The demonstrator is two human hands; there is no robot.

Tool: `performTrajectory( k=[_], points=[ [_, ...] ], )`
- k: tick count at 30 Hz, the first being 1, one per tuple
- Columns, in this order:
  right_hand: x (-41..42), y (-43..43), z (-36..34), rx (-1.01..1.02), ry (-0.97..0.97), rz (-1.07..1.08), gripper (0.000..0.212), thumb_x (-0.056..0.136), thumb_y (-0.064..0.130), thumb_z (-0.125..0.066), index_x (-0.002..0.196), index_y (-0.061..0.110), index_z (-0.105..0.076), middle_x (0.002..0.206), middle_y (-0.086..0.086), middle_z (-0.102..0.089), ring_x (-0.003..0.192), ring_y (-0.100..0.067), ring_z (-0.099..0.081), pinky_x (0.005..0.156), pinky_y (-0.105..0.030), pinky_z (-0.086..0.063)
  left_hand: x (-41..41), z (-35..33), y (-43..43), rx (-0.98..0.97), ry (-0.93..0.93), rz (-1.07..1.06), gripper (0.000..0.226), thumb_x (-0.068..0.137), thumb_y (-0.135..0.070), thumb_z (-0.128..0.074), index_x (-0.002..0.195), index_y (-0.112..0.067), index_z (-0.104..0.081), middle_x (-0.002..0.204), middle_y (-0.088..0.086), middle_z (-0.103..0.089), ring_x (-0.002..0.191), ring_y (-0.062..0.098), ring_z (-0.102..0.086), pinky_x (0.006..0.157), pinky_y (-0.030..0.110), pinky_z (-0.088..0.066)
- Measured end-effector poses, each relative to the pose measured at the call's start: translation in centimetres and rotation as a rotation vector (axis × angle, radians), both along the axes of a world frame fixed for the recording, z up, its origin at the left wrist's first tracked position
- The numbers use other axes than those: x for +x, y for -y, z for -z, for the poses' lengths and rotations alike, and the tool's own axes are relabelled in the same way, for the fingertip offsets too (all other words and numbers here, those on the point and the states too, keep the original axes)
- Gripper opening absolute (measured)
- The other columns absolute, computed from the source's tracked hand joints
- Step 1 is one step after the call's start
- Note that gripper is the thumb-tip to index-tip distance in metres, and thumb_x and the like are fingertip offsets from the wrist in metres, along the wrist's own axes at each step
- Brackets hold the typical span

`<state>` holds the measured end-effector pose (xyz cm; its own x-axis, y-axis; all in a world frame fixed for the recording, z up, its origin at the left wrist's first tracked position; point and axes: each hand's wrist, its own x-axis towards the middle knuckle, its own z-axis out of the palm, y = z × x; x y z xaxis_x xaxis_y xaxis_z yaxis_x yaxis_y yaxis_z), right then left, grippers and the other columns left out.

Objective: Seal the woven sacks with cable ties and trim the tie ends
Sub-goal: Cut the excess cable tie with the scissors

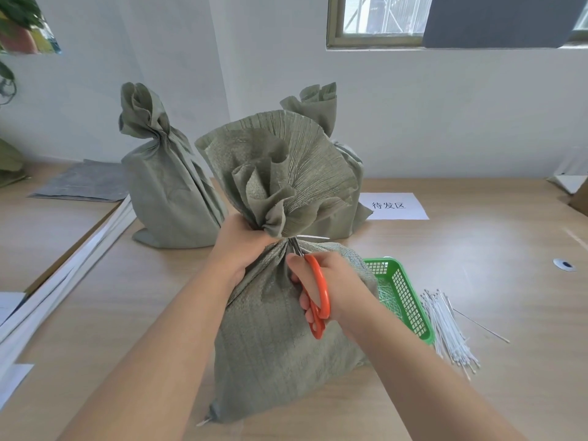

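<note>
Near sack [273, 338]: L hand [245, 249] clamps neck, R hand [340, 281] grips scissors [320, 281] (blades against fabric); risk: nicks weave, not tie tail [316, 237].

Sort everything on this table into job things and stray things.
For the job: front sack, orange scissors, white tie end, loose cable ties, green basket, left rear sack, right rear sack.
Lying about: grey sheets, white boards, small round disc.
</note>
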<state>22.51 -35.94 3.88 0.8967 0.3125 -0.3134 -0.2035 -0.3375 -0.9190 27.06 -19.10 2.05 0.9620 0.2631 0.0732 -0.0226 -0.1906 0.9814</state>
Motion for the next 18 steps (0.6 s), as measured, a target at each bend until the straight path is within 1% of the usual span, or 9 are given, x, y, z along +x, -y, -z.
performTrajectory(
  k=[2,4,7,9,11,14,16,18],
  points=[
    [-0.1,-0.1,0.0,-0.008,0.002,0.007,0.044,0.098,0.042,-0.052,0.094,-0.001,-0.06,0.057,-0.012,-0.057,0.036,-0.021,-0.051,0.037,-0.022,-0.042,0.1,0.1,0.0,-0.005,0.003,0.009,0.033,0.069,-0.031,-0.088,0.1,-0.024,-0.079,0.101,-0.002,-0.079,0.108,0.016,-0.071,0.1,0.05,-0.054],
    [-0.3,-0.1,0.0,-0.014,0.009,0.016,0.045,0.099,0.041,-0.051,0.094,-0.002,-0.059,0.056,-0.012,-0.057,0.035,-0.021,-0.05,0.036,-0.022,-0.041,0.1,0.2,0.0,-0.01,0.01,0.024,0.032,0.072,-0.03,-0.088,0.102,-0.024,-0.078,0.103,-0.002,-0.078,0.11,0.016,-0.07,0.102,0.05,-0.053],
    [-0.6,-0.1,0.0,-0.022,0.021,0.017,0.043,0.1,0.039,-0.049,0.093,-0.002,-0.06,0.052,-0.01,-0.056,0.032,-0.019,-0.049,0.035,-0.021,-0.042,-0.1,0.2,0.1,-0.04,0.018,0.03,0.028,0.073,-0.027,-0.088,0.099,-0.027,-0.079,0.102,-0.002,-0.079,0.11,0.017,-0.07,0.101,0.049,-0.053],
    [-0.8,-0.1,0.0,-0.022,0.02,0.021,0.043,0.1,0.037,-0.049,0.093,-0.004,-0.059,0.052,-0.011,-0.055,0.031,-0.019,-0.047,0.034,-0.021,-0.042,-0.1,0.2,0.2,-0.055,0.023,0.038,0.025,0.073,-0.021,-0.088,0.094,-0.033,-0.079,0.102,-0.001,-0.079,0.11,0.017,-0.07,0.101,0.048,-0.053],
    [-1.0,-0.1,0.2,-0.021,0.037,0.025,0.042,0.1,0.036,-0.048,0.089,-0.003,-0.059,0.053,-0.012,-0.054,0.032,-0.019,-0.046,0.035,-0.021,-0.041,-0.1,0.2,0.2,-0.057,0.022,0.047,0.026,0.074,-0.02,-0.088,0.092,-0.036,-0.079,0.103,-0.002,-0.079,0.111,0.016,-0.069,0.102,0.047,-0.053],
    [-1.0,-0.2,0.7,-0.036,0.077,0.047,0.037,0.098,0.036,-0.047,0.076,0.008,-0.057,0.05,-0.01,-0.052,0.033,-0.02,-0.046,0.038,-0.021,-0.04,0.0,0.2,0.1,-0.03,0.017,0.066,0.033,0.073,-0.026,-0.086,0.104,-0.024,-0.078,0.104,-0.002,-0.078,0.111,0.019,-0.07,0.102,0.05,-0.053],
    [-0.9,-0.3,1.3,-0.053,0.127,0.068,0.039,0.097,0.037,-0.047,0.069,0.01,-0.053,0.044,-0.005,-0.051,0.034,-0.02,-0.046,0.042,-0.022,-0.039,-0.1,0.2,0.0,-0.032,0.021,0.082,0.038,0.074,-0.02,-0.085,0.111,-0.019,-0.076,0.105,-0.002,-0.078,0.112,0.019,-0.069,0.103,0.049,-0.052],
    [-1.0,-0.2,1.9,-0.053,0.164,0.083,0.042,0.097,0.038,-0.047,0.068,0.009,-0.052,0.043,-0.004,-0.05,0.035,-0.02,-0.047,0.043,-0.022,-0.038,-0.2,0.1,0.1,-0.032,0.032,0.099,0.043,0.078,-0.013,-0.085,0.119,-0.015,-0.072,0.108,-0.003,-0.077,0.114,0.017,-0.068,0.105,0.046,-0.051]
  ],
)
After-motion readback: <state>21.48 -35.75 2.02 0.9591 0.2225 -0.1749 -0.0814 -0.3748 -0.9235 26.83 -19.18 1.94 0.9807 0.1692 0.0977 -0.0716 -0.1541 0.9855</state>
